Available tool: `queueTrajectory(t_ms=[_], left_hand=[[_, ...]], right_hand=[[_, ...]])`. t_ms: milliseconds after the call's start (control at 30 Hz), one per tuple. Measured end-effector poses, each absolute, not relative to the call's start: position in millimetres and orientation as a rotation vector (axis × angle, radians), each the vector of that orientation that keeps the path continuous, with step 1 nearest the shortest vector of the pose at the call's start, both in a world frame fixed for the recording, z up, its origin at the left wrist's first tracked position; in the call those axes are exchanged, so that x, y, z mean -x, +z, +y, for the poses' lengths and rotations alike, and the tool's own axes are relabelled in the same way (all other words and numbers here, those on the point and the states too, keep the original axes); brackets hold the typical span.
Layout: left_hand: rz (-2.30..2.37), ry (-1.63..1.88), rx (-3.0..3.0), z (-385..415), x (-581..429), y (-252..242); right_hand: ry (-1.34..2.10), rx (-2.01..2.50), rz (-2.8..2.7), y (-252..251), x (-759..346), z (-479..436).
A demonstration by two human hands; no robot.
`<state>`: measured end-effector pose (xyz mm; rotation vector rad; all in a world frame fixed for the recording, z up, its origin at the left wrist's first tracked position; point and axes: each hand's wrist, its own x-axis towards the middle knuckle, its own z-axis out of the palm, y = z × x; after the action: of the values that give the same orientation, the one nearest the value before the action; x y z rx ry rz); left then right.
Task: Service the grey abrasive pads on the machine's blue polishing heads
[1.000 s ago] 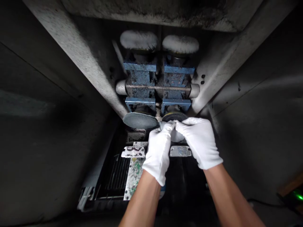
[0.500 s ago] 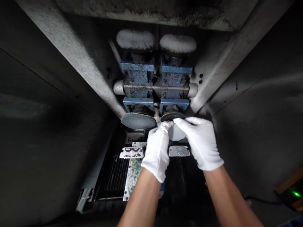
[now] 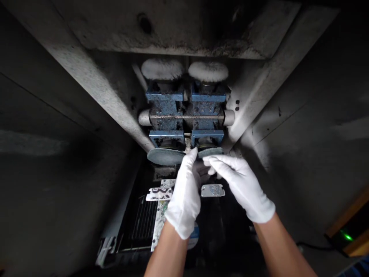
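Observation:
My left hand (image 3: 186, 196), in a white glove, is at the left edge of the right-hand sanding disc (image 3: 211, 151). Its thumb side points up and its fingers look stretched out, partly hidden. My right hand (image 3: 238, 175), gloved too, is just below and in front of that disc with fingers extended and apart from the thumb; whether it touches the disc I cannot tell. The grey-green disc lies against the underside of a round pad on a blue bracket (image 3: 207, 134). Beside it, a second sanding disc (image 3: 165, 157) covers the left pad.
Two white fluffy pads (image 3: 162, 69) top the blue machine head. Below the discs are a patterned plate (image 3: 159, 194) and a grey plate (image 3: 212, 190). Metal posts (image 3: 115, 102) and dark walls close in both sides. A green light (image 3: 347, 236) glows at lower right.
The right disc, earlier hanging below its pad between my fingers, now sits flat against the pad. My fingers have let go of its edge. The view has shifted slightly.

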<state>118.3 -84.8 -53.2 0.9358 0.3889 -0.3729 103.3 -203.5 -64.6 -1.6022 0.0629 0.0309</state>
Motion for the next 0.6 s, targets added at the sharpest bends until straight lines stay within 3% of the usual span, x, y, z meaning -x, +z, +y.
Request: queueTrajectory(t_ms=[133, 600], left_hand=[[0.230, -0.400, -1.056, -82, -112, -58], [0.353, -0.228, -1.294, -87, -120, -50]], right_hand=[[-0.010, 1.634, 0.139, -55, -115, -195], [0.065, 1.776, 0.150, -17, -108, -209]])
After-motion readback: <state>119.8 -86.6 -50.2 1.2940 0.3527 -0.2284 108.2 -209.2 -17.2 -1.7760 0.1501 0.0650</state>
